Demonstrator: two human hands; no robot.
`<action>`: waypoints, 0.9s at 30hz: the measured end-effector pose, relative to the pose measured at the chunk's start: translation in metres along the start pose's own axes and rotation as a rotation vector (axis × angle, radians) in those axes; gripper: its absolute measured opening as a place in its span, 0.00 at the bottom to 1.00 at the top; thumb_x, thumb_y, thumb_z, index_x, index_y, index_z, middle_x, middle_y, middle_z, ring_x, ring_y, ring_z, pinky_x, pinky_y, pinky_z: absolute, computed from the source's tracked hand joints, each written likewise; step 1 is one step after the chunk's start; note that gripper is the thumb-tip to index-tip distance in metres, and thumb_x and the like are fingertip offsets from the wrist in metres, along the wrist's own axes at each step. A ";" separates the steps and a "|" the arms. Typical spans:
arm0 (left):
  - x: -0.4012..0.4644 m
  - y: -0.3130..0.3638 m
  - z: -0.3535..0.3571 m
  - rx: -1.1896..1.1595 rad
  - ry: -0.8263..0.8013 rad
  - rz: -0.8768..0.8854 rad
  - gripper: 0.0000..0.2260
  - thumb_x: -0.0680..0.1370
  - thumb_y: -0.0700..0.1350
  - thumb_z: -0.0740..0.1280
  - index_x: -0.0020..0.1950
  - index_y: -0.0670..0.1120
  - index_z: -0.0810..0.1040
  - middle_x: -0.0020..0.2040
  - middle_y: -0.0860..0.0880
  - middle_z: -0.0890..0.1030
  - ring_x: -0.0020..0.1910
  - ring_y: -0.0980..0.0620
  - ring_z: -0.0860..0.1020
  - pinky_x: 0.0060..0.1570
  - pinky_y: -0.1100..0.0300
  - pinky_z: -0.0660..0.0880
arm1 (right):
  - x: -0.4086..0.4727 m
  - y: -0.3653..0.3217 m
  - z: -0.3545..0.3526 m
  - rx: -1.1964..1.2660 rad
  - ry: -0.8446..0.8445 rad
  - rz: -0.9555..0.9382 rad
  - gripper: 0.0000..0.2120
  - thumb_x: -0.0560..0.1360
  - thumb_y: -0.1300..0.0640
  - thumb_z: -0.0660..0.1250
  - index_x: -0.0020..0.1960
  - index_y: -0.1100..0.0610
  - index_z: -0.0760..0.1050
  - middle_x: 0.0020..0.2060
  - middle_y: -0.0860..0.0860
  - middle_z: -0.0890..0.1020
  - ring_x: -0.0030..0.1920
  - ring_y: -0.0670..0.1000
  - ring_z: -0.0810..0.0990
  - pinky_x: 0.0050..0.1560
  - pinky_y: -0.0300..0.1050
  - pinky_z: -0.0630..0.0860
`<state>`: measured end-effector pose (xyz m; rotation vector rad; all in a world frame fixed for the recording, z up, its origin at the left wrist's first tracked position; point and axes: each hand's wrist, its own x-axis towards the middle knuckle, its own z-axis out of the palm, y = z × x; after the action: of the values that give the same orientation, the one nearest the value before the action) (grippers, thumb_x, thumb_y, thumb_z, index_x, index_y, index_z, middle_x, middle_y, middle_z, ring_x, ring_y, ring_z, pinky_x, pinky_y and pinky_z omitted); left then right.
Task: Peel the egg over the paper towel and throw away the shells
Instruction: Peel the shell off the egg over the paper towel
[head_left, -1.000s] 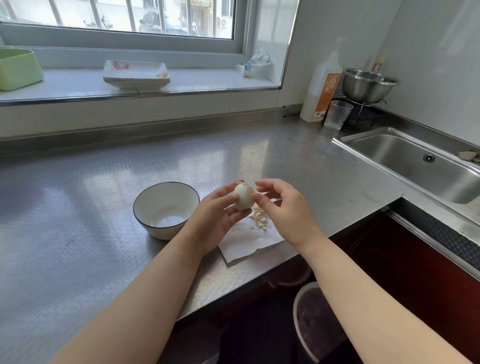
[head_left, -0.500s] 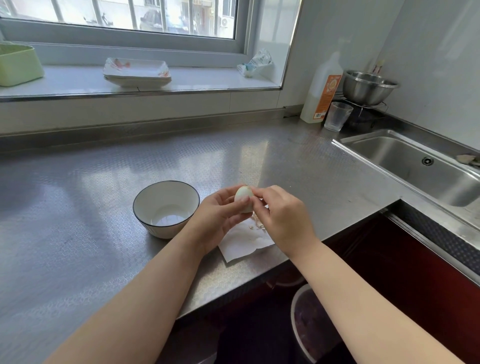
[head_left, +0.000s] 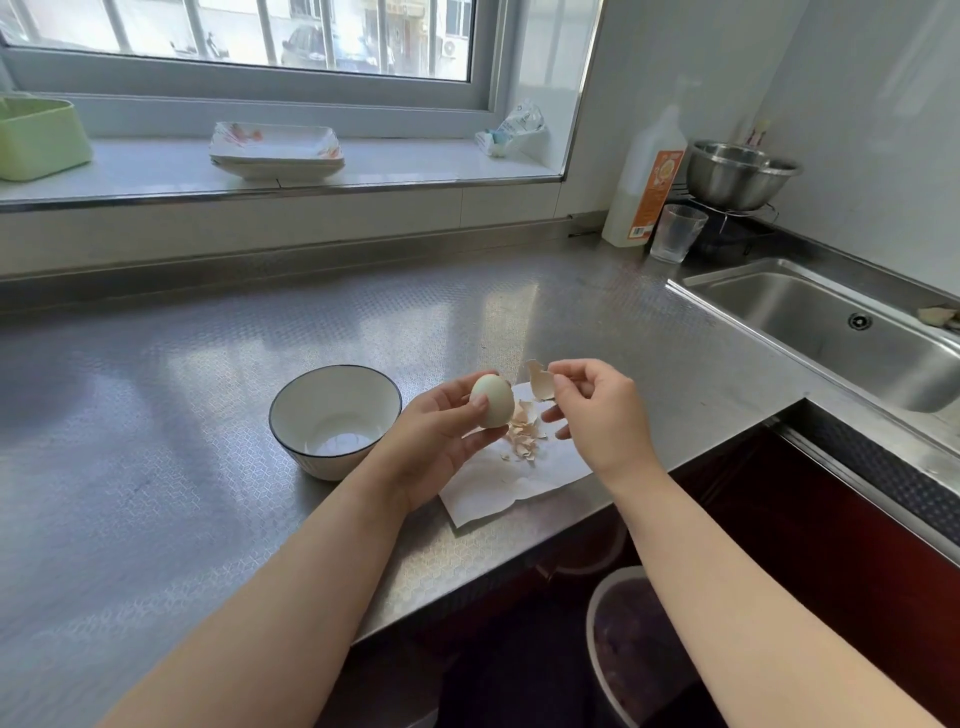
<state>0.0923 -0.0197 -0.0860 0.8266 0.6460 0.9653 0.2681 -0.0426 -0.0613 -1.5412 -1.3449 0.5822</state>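
My left hand (head_left: 436, 439) grips a pale, mostly peeled egg (head_left: 492, 401) between thumb and fingers, just above the white paper towel (head_left: 511, 480) on the steel counter. To the right of the egg, my right hand (head_left: 602, 410) pinches a large piece of eggshell (head_left: 540, 383) by thumb and forefinger, a short gap away from the egg. A small heap of shell bits (head_left: 524, 434) lies on the towel under both hands.
An empty white bowl (head_left: 335, 415) stands left of my left hand. A sink (head_left: 831, 325) is at the right, with a bottle (head_left: 644, 182), glass (head_left: 677, 232) and metal bowl (head_left: 737, 174) behind it. A bin (head_left: 631, 644) sits on the floor below the counter edge.
My right hand was pressed against the egg half a second ago; it has now pulled away to the right with a large shell piece torn off. The egg stays in my left hand.
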 end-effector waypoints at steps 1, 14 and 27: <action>0.000 0.000 0.000 -0.012 -0.009 0.004 0.14 0.79 0.35 0.62 0.64 0.39 0.75 0.59 0.43 0.80 0.52 0.52 0.81 0.52 0.58 0.80 | 0.001 0.002 -0.002 -0.048 -0.023 0.005 0.08 0.77 0.59 0.62 0.52 0.56 0.79 0.38 0.48 0.83 0.34 0.45 0.83 0.35 0.46 0.80; 0.002 -0.002 -0.003 -0.087 -0.045 0.007 0.16 0.81 0.36 0.59 0.68 0.36 0.71 0.63 0.39 0.77 0.54 0.50 0.81 0.53 0.59 0.79 | -0.006 -0.005 0.004 0.048 -0.197 -0.011 0.11 0.75 0.53 0.68 0.56 0.54 0.80 0.48 0.50 0.83 0.46 0.46 0.80 0.50 0.38 0.76; 0.002 -0.001 0.000 -0.047 -0.111 0.028 0.22 0.74 0.36 0.68 0.68 0.37 0.71 0.60 0.39 0.77 0.58 0.48 0.79 0.57 0.61 0.77 | -0.019 -0.008 0.016 0.030 -0.055 -0.128 0.02 0.73 0.56 0.70 0.43 0.54 0.80 0.38 0.46 0.82 0.39 0.41 0.79 0.41 0.30 0.73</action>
<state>0.0930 -0.0184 -0.0870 0.8437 0.5157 0.9500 0.2458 -0.0550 -0.0648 -1.4122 -1.4587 0.5658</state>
